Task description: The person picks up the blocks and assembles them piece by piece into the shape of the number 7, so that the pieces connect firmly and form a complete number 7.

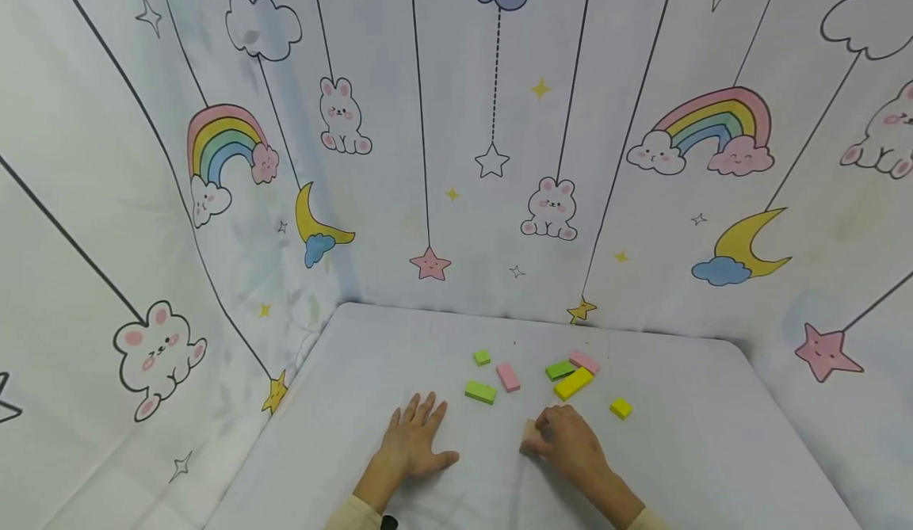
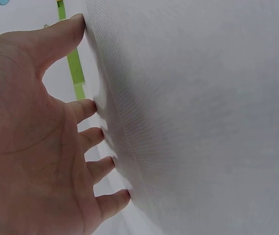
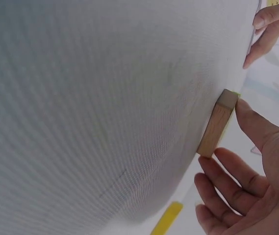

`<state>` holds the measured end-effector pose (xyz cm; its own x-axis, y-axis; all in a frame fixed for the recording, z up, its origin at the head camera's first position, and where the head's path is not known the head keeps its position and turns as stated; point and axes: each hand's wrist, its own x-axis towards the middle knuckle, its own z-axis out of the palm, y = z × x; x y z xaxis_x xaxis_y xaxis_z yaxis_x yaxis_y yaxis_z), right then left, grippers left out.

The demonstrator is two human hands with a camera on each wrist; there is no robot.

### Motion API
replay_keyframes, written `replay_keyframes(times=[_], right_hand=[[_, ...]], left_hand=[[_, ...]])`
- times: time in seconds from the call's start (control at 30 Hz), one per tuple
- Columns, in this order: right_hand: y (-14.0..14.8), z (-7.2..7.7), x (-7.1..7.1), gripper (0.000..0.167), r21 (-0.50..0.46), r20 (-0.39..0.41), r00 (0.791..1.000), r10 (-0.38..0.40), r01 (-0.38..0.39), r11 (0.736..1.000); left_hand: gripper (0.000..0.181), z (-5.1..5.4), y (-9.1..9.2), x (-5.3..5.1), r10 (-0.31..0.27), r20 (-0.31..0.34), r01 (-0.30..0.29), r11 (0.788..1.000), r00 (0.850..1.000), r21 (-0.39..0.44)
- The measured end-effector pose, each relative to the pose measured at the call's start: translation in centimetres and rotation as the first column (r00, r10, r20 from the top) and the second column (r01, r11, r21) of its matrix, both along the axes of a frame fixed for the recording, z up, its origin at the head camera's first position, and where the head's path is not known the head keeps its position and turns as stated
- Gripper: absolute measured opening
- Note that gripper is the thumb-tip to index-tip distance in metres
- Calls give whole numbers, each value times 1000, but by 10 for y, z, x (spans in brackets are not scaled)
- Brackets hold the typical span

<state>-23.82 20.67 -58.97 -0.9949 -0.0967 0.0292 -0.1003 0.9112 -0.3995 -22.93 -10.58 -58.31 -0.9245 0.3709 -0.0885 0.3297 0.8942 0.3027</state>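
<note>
My right hand [image 1: 573, 444] holds a plain wooden block [image 1: 529, 435] on the white table. In the right wrist view, the thumb is at one end of the block [image 3: 215, 127] and fingertips are at the other. To the left, my left hand [image 1: 414, 441] rests palm down with its fingers spread. The left wrist view shows its fingertips touching the white cloth, with nothing held. Beyond the hands lie a light green block [image 1: 481, 392] and a pink block [image 1: 508, 377].
A small green block [image 1: 482, 357] lies farther back. At the back right, a yellow block [image 1: 574, 384], a green block [image 1: 559, 369] and a second pink block [image 1: 585, 362] lie close together. A small yellow block [image 1: 621, 409] is apart on the right. Printed curtains [image 1: 456, 118] surround the table.
</note>
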Motion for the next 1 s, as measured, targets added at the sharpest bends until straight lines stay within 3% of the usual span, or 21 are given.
replay_keyframes(times=[0.77,1.0], right_hand=[[-6,9,14,45,-46,57,997,46,-43,998],[-8,9,18,44,-30,40,996,85,-84,996]], left_hand=[[91,2,-1,1,-1,-1,1,1000,1000,6],[91,-2,-1,0,-5,-12,5,1000,1000,10]])
